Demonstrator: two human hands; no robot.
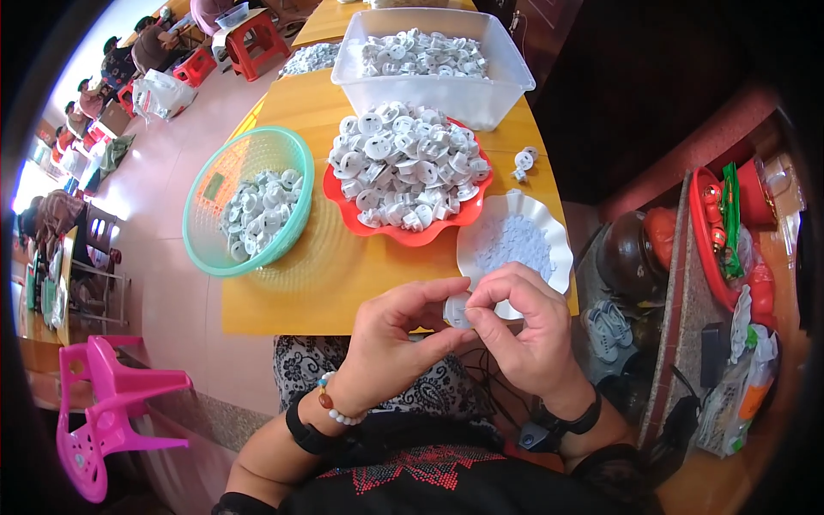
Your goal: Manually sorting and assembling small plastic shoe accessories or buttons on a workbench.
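Fingers of the left hand (395, 333) are gripping a white plastic piece (456, 311), the index finger lying along its far side and the thumb reaching round its near side. The right hand (534, 330) is holding its thumb and index fingertips together against the right side of the piece; whether anything small is sitting between those tips, I cannot tell. The piece is hanging above the table (283, 300), close to the near edge and toward the near right corner, just beside a wavy white dish (562, 257) that is holding small pale chips (511, 245).

Judging by the pose, the step in hand is close fingerwork on this single piece, with the left hand steadying and the right doing the finer part. The next move is probably calling for a firm left grip and a small, exact push or turn from the right fingertips, without tilting the piece.

A red bowl (369, 228) is carrying a heap of similar pieces mid-table, a green basket (199, 219) is standing by the left edge with fewer, and a clear bin (433, 94) is holding more toward the far edge.
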